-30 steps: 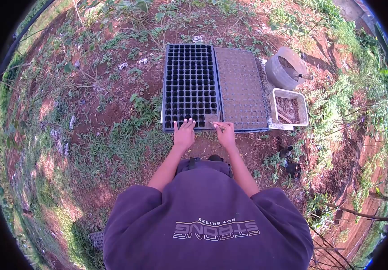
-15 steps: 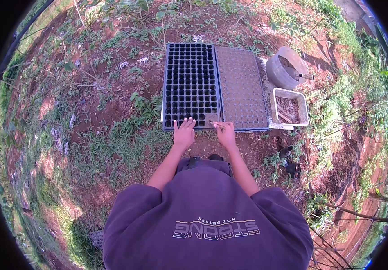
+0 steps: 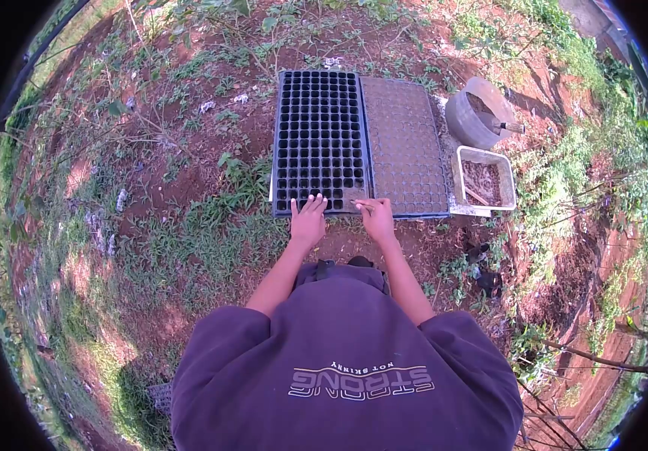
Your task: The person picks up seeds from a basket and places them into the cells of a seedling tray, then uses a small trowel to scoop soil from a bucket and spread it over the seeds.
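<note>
A black seedling tray (image 3: 319, 135) with many cells lies in front of me, mostly unfilled, with a few soil-filled cells at its lower right corner. Against its right side is a second tray (image 3: 407, 146) filled with brown soil. My left hand (image 3: 309, 219) rests with spread fingers on the black tray's near edge. My right hand (image 3: 376, 218) is closed in a pinch at the filled corner cells, near where the trays meet. Something thin and small shows at its fingertips, too small to name.
Right of the trays stand a round bucket (image 3: 463, 120) with a handled tool leaning in it and a rectangular white container (image 3: 510, 184) holding dark material and a stick. Weeds and reddish soil surround them. Thin branches (image 3: 595, 357) lie at the lower right.
My right hand has shifted slightly, its fingers still together over the corner cells. My left hand has stayed in nearly the same place.
</note>
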{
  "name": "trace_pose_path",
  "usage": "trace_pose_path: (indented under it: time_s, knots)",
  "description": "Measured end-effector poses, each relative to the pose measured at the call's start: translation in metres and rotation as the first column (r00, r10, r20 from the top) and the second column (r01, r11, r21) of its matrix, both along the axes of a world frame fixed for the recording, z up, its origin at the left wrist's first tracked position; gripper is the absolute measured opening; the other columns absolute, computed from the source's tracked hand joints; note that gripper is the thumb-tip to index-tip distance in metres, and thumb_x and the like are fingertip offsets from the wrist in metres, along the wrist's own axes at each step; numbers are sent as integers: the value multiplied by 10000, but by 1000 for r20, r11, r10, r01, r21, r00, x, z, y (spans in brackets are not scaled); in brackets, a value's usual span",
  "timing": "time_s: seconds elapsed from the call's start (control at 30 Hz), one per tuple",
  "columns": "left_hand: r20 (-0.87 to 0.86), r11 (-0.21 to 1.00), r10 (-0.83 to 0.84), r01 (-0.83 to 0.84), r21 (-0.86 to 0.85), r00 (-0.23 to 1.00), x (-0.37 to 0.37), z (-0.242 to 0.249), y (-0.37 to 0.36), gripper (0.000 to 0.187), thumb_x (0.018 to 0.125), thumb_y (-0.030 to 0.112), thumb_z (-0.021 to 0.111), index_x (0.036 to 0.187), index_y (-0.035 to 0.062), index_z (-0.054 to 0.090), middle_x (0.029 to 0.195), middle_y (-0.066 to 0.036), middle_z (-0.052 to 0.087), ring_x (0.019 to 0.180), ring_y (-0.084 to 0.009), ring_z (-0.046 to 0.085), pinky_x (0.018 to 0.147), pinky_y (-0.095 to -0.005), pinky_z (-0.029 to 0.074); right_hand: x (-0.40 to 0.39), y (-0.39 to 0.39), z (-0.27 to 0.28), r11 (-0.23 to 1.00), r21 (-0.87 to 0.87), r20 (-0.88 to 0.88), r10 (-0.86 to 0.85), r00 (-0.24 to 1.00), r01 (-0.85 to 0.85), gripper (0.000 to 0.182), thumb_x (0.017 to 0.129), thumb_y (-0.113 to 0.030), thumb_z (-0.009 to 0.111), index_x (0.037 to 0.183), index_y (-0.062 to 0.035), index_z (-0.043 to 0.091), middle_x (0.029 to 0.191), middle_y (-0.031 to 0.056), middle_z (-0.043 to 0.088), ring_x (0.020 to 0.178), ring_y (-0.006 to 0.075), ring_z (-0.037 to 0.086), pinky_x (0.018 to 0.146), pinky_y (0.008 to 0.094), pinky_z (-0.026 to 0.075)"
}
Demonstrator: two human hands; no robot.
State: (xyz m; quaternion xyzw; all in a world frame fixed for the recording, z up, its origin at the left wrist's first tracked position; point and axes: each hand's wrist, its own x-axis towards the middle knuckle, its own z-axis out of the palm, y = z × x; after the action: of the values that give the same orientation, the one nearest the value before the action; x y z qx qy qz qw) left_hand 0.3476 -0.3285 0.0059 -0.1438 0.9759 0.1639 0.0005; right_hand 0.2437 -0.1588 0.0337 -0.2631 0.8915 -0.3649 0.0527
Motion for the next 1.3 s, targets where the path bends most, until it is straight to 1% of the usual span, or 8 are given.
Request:
trace_pose_path:
  time_s: [0.1, 0.77, 0.83, 0.87, 0.93, 1.07, 1.13, 1.3]
  knots:
    - [-42, 1000, 9, -10, -8, 999, 1, -5, 0, 442, 865, 137, 497, 1305, 160, 519, 1415, -17, 456, 1330, -190, 399, 1115, -591, 172, 1, -1, 1, 1000, 7, -6, -7, 1000, 7, 165, 845, -185, 671, 991, -133, 730, 954, 67, 690, 946, 273, 516, 875, 363, 443]
    - [-55, 1000, 25, -24, 12, 998, 2, -3, 1, 440, 863, 141, 494, 1301, 156, 527, 1408, -20, 466, 1330, -195, 400, 1112, -595, 176, -1, -1, 1, 999, -17, -37, 36, 999, -37, 176, 845, -167, 670, 1009, -136, 727, 971, 49, 692, 930, 264, 509, 867, 355, 438]
    - [-50, 1000, 26, -26, 15, 998, 1, -2, 0, 440, 862, 141, 495, 1301, 155, 528, 1407, -21, 467, 1331, -195, 399, 1111, -596, 177, -1, -3, 2, 986, -155, -61, 49, 997, -58, 174, 845, -143, 665, 1009, -128, 722, 987, 45, 692, 926, 259, 511, 864, 348, 437]
    - [-48, 1000, 24, -24, 17, 999, 1, -2, 0, 441, 862, 141, 495, 1302, 153, 526, 1408, -22, 465, 1331, -196, 399, 1111, -598, 176, -2, -4, 3, 986, -157, -62, 50, 997, -60, 174, 845, -143, 665, 1009, -128, 722, 987, 45, 692, 926, 259, 511, 864, 348, 437]
    - [-41, 1000, 21, -21, 18, 999, 2, -2, 1, 442, 861, 141, 496, 1302, 152, 525, 1409, -22, 464, 1331, -197, 399, 1110, -600, 174, -2, -6, 5, 987, -145, -84, 54, 995, -65, 173, 847, -115, 656, 1009, -120, 718, 998, 47, 692, 919, 254, 513, 863, 342, 436]
    - [-45, 1000, 15, -14, 20, 999, 1, -2, 0, 449, 863, 140, 493, 1311, 149, 515, 1417, -24, 456, 1335, -198, 394, 1110, -605, 166, -2, -5, 10, 993, -111, -52, 42, 998, -48, 169, 843, -125, 662, 1000, -121, 722, 994, 47, 693, 916, 256, 519, 867, 340, 436]
    - [-39, 1000, 13, -12, 18, 999, 2, -2, 0, 451, 864, 141, 492, 1314, 149, 512, 1420, -24, 453, 1337, -199, 392, 1111, -606, 164, 1, -3, 10, 999, -48, -13, -12, 1000, 12, 164, 831, -156, 679, 984, -130, 730, 987, 47, 694, 918, 258, 524, 870, 340, 440]
    - [-33, 1000, 10, -9, 29, 999, 2, -1, -1, 458, 865, 148, 489, 1323, 150, 502, 1434, -22, 436, 1345, -198, 381, 1111, -605, 163, 2, -3, 3, 998, -26, -1, -58, 998, 58, 145, 828, -188, 679, 950, -138, 740, 975, 40, 697, 918, 265, 529, 870, 348, 445]
